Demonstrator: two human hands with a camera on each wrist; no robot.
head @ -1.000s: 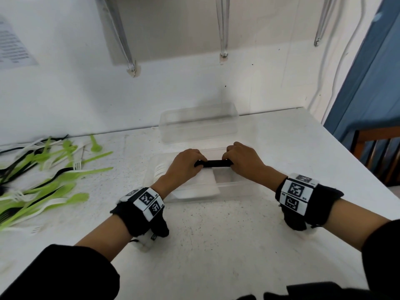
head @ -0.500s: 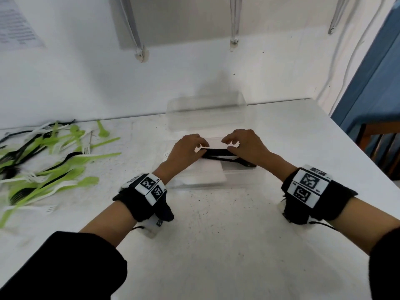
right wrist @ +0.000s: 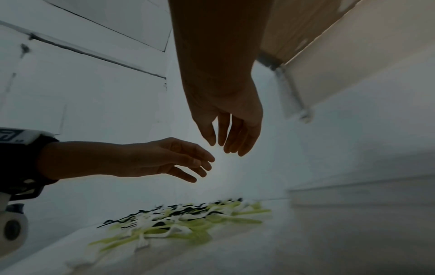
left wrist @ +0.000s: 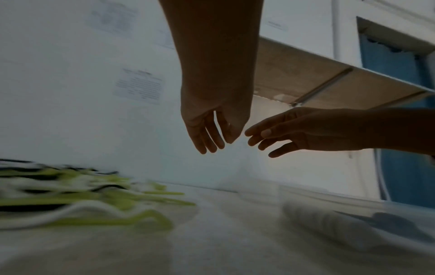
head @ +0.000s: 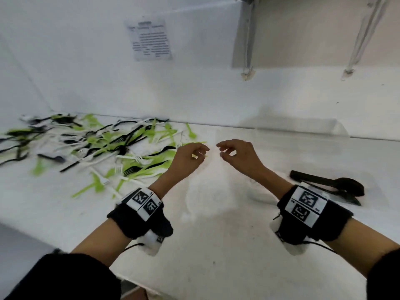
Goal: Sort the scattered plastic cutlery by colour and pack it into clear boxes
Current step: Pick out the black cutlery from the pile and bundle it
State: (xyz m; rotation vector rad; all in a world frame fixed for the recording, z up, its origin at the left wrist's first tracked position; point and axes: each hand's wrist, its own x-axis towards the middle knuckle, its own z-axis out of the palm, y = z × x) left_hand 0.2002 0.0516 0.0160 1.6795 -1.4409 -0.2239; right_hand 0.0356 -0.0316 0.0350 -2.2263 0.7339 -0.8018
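Head view showed your left hand (head: 187, 158) and right hand (head: 236, 155) raised side by side over the table (head: 216, 245), fingertips nearly meeting, both loosely curled and holding nothing. Left wrist view agreed: your left fingers (left wrist: 207, 137) hung relaxed and slightly spread, with no cutlery between them, and the right wrist view showed your right fingers (right wrist: 231, 137) equally slack. Beyond your left fingertips and off to their left lay the mixed pile of cutlery (head: 97, 148), green, white and black pieces tangled together. Behind your right wrist, black cutlery (head: 329, 185) lay in a bundle inside a clear box (head: 259, 198), whose walls were hard to trace; white pieces seemed to sit in the same box, though blur made that uncertain. A second clear box (head: 298, 128) stood past your right fingertips, against the wall. With both hands free and angled toward the pile, you looked ready to gather another colour, probably the green pieces nearest your left fingers.
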